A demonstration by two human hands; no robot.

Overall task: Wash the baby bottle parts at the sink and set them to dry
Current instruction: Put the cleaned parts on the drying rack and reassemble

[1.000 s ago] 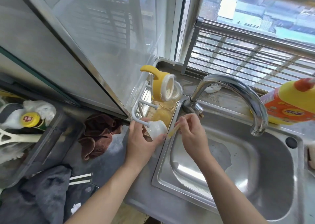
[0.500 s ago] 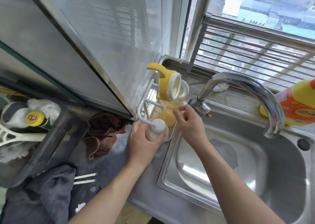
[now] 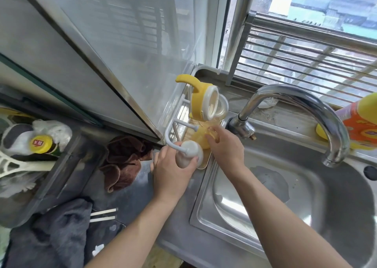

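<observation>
Stainless steel fills the right of the head view: a sink (image 3: pixel 326 202) with a curved tap (image 3: pixel 302 102) arching over the basin. At the sink's near left corner a white drying rack (image 3: pixel 166 134) stands against a glass panel, its pegs pointing toward the person.

The left hand (image 3: pixel 173 176) is curled round a white dome-shaped part (image 3: pixel 188 154), gripping it from below at the front of the rack; a white peg runs right up to the part, though I cannot tell whether the part sits on it. The right hand (image 3: pixel 226 148) reaches across the sink's corner to an amber bottle (image 3: pixel 201 140) standing in the rack just behind the white part. Its fingertips (image 3: pixel 212 131) are bent at the bottle's clear rim, and it is not visible whether they pinch the rim or only touch it. Above the bottle, a yellow handled collar (image 3: pixel 201 99) hangs tilted on a higher peg.

An orange and yellow detergent bottle (image 3: pixel 361 124) stands on the ledge behind the tap. On the dark desk (image 3: pixel 136 198) left of the sink lie a crumpled brown cloth (image 3: pixel 124 161) and, nearer the person, a dark grey cloth (image 3: pixel 51 239). Farther left a yellow-capped bottle (image 3: pixel 39 144) lies in a bin.
</observation>
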